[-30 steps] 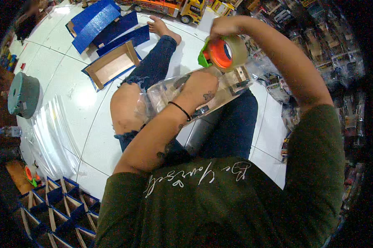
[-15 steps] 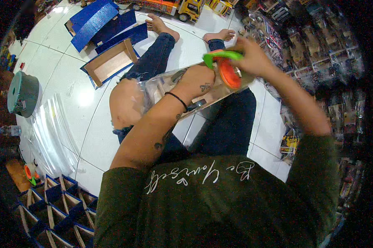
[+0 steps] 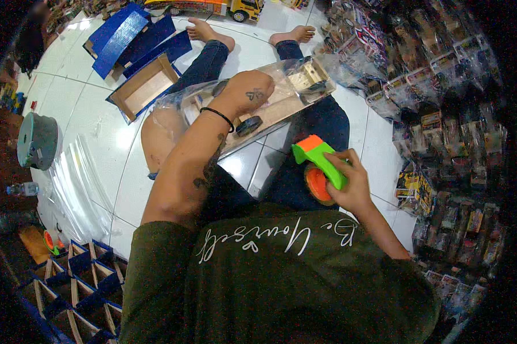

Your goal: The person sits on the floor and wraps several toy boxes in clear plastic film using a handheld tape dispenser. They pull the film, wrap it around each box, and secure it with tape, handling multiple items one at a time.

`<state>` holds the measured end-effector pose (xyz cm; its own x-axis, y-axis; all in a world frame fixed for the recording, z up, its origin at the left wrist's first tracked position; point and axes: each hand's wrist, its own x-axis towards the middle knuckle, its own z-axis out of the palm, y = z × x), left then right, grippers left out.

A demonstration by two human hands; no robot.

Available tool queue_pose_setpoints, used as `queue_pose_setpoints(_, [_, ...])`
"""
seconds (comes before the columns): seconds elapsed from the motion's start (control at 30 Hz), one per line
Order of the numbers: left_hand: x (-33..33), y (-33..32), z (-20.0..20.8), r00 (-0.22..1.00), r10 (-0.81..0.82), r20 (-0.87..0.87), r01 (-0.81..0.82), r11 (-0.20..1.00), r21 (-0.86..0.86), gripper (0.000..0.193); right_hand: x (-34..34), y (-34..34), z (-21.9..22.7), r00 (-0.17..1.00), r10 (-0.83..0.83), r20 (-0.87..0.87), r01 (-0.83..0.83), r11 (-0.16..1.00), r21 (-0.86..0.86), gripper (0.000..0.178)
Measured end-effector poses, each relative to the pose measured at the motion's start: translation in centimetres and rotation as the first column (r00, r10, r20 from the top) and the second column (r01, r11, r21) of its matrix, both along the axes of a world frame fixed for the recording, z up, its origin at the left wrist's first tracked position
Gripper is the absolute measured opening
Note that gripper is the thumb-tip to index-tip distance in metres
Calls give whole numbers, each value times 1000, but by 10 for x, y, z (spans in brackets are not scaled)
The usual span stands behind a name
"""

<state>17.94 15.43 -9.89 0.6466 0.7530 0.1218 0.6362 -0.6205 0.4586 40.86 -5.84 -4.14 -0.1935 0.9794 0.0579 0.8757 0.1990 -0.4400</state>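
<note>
On a white tiled floor point(image 3: 77, 109), bagged goods point(image 3: 436, 92) were massed along the right. Across jeans-clad legs point(image 3: 333, 120) was laid a wheeled wooden toy point(image 3: 287, 108) in clear plastic point(image 3: 169, 106), with an open blue box point(image 3: 141, 94) set nearby. A green-and-orange tape dispenser point(image 3: 322, 161) was gripped, nearer the body, by the right hand point(image 3: 353, 183); the toy was touched from above by the left hand point(image 3: 250, 89), whose finger hold could not be told.

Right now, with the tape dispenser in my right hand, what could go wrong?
The wheeled wooden piece could slide: it lies across your legs with only your left hand on it. The loose plastic at its left end might crease. The tape dispenser in your right hand might bump your legs.
</note>
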Motion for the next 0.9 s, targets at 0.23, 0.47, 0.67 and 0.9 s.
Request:
queue_pose_setpoints(0.23, [-3, 5, 2, 996, -14, -85, 13, 1000, -7, 32, -50, 91, -29, 902, 255, 350, -60, 874, -483, 44])
queue_pose_setpoints(0.47, [2, -5, 18, 989, -25, -144, 20, 999, -37, 31, 116, 31, -50, 893, -232, -385, 355, 890, 287, 47])
queue_pose_setpoints(0.67, [11, 5, 41, 973, 61, -223, 3, 961, 278, 32, 202, 49, -218, 79, -613, -786, 905, 374, -201, 46])
queue_pose_setpoints(0.9, [15, 100, 8, 924, -341, -175, 186, 799, -572, 53, 99, 57, -134, 795, -576, -187, 575, 620, 534, 61])
